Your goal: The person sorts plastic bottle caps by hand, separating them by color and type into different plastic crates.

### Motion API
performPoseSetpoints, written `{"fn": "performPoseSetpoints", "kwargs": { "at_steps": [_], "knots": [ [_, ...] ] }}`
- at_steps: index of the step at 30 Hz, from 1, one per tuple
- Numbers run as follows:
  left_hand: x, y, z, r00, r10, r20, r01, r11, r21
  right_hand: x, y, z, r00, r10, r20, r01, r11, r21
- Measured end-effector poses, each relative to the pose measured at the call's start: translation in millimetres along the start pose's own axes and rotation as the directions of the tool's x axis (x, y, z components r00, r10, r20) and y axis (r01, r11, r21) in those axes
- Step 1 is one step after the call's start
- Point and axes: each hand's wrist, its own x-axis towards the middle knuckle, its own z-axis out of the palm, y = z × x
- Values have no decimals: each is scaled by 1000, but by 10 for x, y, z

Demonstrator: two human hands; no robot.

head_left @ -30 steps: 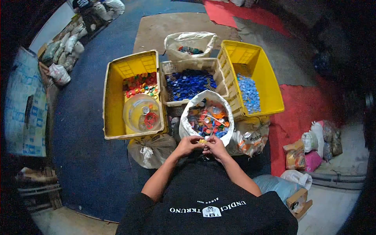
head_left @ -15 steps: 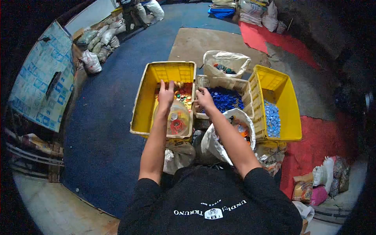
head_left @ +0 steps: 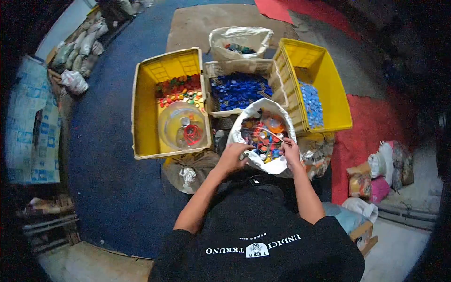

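Observation:
My left hand [head_left: 233, 157] rests with curled fingers on the near rim of a white sack [head_left: 263, 104] full of mixed coloured bottle caps [head_left: 262, 135]. My right hand [head_left: 291, 150] is at the sack's right side, its fingers reaching in among the caps. Whether either hand holds a cap is hidden. To the left of the sack, a yellow crate [head_left: 143, 108] holds red, orange and green caps and a clear plastic bowl [head_left: 183, 127]. Behind the sack stands a white basket [head_left: 235, 68] of dark blue caps.
A second yellow crate [head_left: 329, 80] with light blue caps [head_left: 311, 103] stands at the right. A plastic bag [head_left: 239, 37] with some caps sits at the back, and a tied sack [head_left: 188, 171] lies by my left arm. Filled bags [head_left: 385, 169] lie at far right on red and blue floor mats.
Both hands have come back from the left yellow crate and the white basket to the white sack in front of me. The camera view tilted down again.

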Motion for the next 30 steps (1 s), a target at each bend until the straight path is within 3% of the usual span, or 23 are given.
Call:
{"fn": "performPoseSetpoints", "kwargs": {
  "at_steps": [2,3,4,5,6,7,8,10,12,13,15,18,23,26,28,30],
  "knots": [
    [139,103,307,984,24,179,-66,971,232,-59,39,-83,999,0,54,0,1000,3],
    [107,0,591,990,136,35,-140,924,355,-134,28,-78,993,-47,104,51,998,-36],
    [66,-19,700,989,141,44,-148,928,343,-133,88,-50,983,-151,102,172,956,-239],
    [25,-58,776,973,-45,225,-57,902,428,-163,152,-34,973,-196,123,224,928,-299],
    [22,-82,802,896,-240,374,7,850,527,-211,165,21,959,-240,147,278,892,-355],
    [42,31,674,829,-287,480,-58,809,585,-218,212,71,962,-222,160,269,872,-409],
    [17,7,684,813,-330,480,-30,800,599,-222,261,134,964,-200,175,260,849,-459],
    [-17,41,568,801,-336,496,-32,803,595,-313,89,268,919,-271,285,392,705,-592],
    [-73,91,451,808,-320,495,-23,822,570,-394,-70,420,917,-143,373,398,420,-816],
    [-118,94,429,821,-303,484,-9,841,541,-368,-57,522,917,-138,374,396,425,-814],
    [-204,-14,468,845,-274,459,-21,841,541,-242,-88,710,896,165,413,386,171,-906],
    [-314,-43,451,887,-226,402,-28,843,537,6,227,812,866,34,499,470,284,-836],
    [-404,-6,419,897,-260,359,22,835,550,66,348,855,900,-184,396,432,512,-743],
    [-391,-25,427,894,-272,356,52,852,521,82,360,814,896,-242,373,445,517,-731],
    [-402,-16,449,889,-264,374,33,852,522,75,318,823,900,-213,380,434,512,-741],
    [-396,-19,451,879,-279,386,49,860,508,77,297,827,913,-90,397,398,401,-825]
  ]
}}
